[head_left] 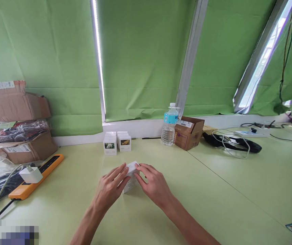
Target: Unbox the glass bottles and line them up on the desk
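Note:
A small white box stands on the pale green table in front of me, turned at an angle, with fine print on its near side. My left hand grips its left edge, fingertips along the top. On the other side, my right hand has its thumb and index finger at the top right edge. Both hands cover part of the box, so whether its lid is closed cannot be made out. Behind it, similar white boxes stand in two rows: one front shows a white flower picture, the other a yellow one.
A water bottle stands beside an opened brown carton at the back. An orange power strip with a white charger lies left, near stacked cartons. A black pouch with a white cable is at right.

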Demonstrator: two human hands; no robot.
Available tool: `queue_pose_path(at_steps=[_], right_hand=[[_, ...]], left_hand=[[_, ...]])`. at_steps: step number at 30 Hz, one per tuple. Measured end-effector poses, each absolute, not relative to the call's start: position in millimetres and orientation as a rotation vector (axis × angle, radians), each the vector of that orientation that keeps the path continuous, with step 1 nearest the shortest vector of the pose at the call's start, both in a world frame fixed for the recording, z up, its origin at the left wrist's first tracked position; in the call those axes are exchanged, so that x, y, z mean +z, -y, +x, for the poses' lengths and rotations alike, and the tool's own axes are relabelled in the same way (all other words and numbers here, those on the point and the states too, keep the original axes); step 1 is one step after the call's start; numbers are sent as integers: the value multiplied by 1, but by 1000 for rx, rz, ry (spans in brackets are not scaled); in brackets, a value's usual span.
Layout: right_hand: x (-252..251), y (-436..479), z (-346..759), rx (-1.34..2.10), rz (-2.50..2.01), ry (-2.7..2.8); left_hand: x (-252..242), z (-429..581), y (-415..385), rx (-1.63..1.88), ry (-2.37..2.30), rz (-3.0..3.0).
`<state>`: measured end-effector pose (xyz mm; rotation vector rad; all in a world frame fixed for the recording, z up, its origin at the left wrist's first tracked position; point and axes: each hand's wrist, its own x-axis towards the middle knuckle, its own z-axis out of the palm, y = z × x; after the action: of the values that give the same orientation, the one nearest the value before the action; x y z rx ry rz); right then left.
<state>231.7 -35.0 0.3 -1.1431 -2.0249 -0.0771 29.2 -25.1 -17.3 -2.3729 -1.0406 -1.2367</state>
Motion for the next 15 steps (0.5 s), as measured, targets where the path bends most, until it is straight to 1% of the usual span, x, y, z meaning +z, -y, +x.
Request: queue_pose_path(at_steps=[4,8,11,13,15], right_hand=[[2,37,231,44,-1181,2038],[8,39,233,175,-1208,2033],[12,44,233,313,-1193,2110],[14,48,231,391,-1155,2175],[15,52,228,422,-1134,2187]], left_hand=[[-19,32,27,-1492,1154,-2413],[-16,36,36,-1682,1233,-2585],[-16,43,39,-1869,1434,-2649],[-20,47,38,-1913,1540,-2656],[-27,49,35,-1873,1555,-2657]])
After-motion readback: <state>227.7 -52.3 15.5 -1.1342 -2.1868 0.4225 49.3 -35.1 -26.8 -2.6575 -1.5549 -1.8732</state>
